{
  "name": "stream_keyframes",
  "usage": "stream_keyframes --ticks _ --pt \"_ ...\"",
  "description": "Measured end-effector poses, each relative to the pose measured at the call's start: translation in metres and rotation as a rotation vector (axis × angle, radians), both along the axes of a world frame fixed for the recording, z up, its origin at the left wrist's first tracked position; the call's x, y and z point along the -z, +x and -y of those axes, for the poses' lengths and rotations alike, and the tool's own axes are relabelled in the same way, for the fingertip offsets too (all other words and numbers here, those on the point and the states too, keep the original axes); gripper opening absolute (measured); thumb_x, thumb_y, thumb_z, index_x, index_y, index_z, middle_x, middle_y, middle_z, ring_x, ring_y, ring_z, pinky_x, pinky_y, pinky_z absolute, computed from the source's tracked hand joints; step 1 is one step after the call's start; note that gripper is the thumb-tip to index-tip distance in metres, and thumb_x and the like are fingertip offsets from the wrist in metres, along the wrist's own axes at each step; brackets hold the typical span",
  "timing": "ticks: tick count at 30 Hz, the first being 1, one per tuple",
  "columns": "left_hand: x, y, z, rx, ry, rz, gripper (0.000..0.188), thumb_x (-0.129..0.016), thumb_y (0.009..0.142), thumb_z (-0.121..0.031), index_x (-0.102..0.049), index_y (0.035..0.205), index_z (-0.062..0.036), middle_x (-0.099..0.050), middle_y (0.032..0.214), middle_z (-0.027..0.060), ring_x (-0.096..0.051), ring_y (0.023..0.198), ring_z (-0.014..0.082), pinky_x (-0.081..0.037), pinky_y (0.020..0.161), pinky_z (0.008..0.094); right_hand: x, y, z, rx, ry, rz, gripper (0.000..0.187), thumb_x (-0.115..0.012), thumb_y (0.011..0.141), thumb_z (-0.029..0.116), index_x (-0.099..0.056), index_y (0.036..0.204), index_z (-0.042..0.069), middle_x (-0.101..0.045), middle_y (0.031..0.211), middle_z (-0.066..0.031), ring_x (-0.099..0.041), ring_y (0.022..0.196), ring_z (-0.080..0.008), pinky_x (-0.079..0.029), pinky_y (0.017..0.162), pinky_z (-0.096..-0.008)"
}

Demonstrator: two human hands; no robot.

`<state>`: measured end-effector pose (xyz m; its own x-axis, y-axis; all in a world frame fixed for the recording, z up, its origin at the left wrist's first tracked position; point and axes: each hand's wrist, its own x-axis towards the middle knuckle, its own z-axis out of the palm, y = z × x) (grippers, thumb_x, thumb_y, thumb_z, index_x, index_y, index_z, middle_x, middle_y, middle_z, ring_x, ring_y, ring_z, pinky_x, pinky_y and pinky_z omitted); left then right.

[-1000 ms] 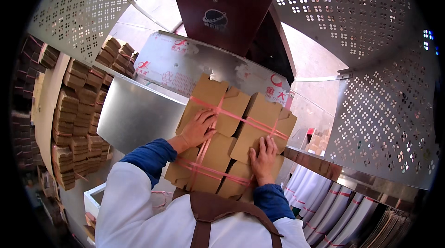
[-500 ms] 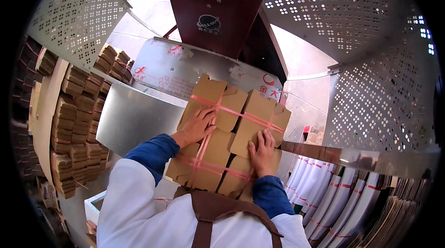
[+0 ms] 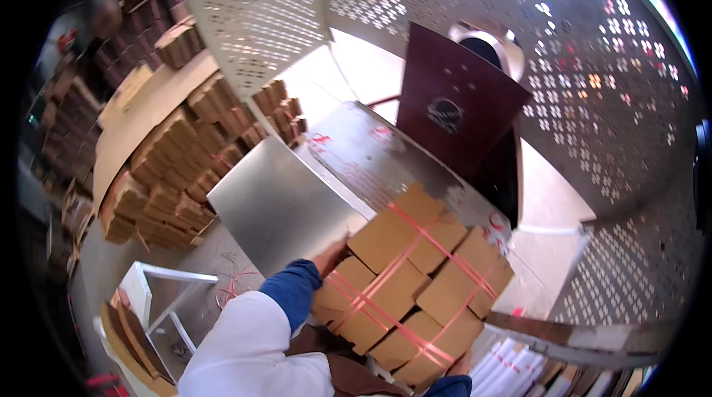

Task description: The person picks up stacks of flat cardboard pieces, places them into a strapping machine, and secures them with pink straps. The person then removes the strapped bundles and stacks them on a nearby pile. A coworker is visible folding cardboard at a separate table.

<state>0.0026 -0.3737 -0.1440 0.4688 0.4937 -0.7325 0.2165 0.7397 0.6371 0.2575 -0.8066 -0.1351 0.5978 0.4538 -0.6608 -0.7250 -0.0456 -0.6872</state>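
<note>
A bundle of flat brown cardboard blanks (image 3: 404, 286), bound crosswise with pink strapping, lies tilted in front of my body over the near edge of the metal table. My left hand (image 3: 331, 255) grips its left edge, the fingers partly tucked out of sight. At the lower right edge, my right hand (image 3: 461, 364) holds the opposite side; most of it is hidden by the bundle and the blue cuff.
A printed metal tabletop (image 3: 356, 163) and a bare steel panel (image 3: 285, 200) adjoin the bundle. Behind stands a dark red machine cover (image 3: 452, 108) within perforated guards (image 3: 252, 19). Strapped cardboard stacks (image 3: 167, 167) and a white stool (image 3: 174, 275) are left; white rolls (image 3: 508, 367) lower right.
My view has swung left. Both hands have gone from lying on top of the bundle to gripping its sides, and the bundle appears turned and lower right in the picture.
</note>
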Motion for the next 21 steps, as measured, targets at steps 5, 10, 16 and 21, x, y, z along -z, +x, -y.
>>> stream_keyframes --ticks 5,10,16,21 --pt "-0.003 -0.001 0.013 -0.112 -0.08 0.107 0.061 -0.032 0.097 -0.059 -0.054 0.119 -0.0066 -0.063 0.103 0.0111 -0.059 0.099 0.0247 -0.048 0.082 0.0401 0.012 -0.017 -0.01 0.015 -0.13 0.01 0.063 -0.041 0.093 0.058 -0.051 0.13 0.008 -0.058 0.127 -0.0085 -0.056 0.112 -0.0257 -0.045 0.097 -0.0383" --pt "-0.009 -0.038 0.029 -0.232 -0.086 0.18 0.062 -0.032 0.096 -0.06 -0.054 0.12 -0.0069 -0.063 0.104 0.0109 -0.059 0.1 0.0246 -0.048 0.083 0.0399 -0.002 -0.022 -0.05 -0.03 -0.113 0.021 0.063 -0.04 0.093 0.058 -0.051 0.13 0.008 -0.058 0.127 -0.0085 -0.056 0.113 -0.0256 -0.045 0.097 -0.0381" --pt "-0.019 -0.14 0.029 -0.428 -0.058 0.223 0.063 -0.031 0.096 -0.061 -0.053 0.121 -0.0073 -0.062 0.105 0.0108 -0.059 0.101 0.0246 -0.048 0.083 0.0398 -0.016 -0.059 -0.097 -0.112 -0.089 0.041 0.064 -0.04 0.093 0.059 -0.051 0.13 0.008 -0.058 0.127 -0.0085 -0.056 0.113 -0.0255 -0.045 0.097 -0.038" --pt "-0.026 -0.259 0.005 -0.611 -0.009 0.268 0.064 -0.031 0.095 -0.062 -0.052 0.122 -0.0076 -0.062 0.107 0.0107 -0.058 0.102 0.0245 -0.048 0.084 0.0397 -0.033 -0.13 -0.174 -0.243 -0.057 0.066 0.065 -0.04 0.092 0.059 -0.051 0.13 0.008 -0.058 0.127 -0.0085 -0.056 0.113 -0.0255 -0.045 0.097 -0.0379"
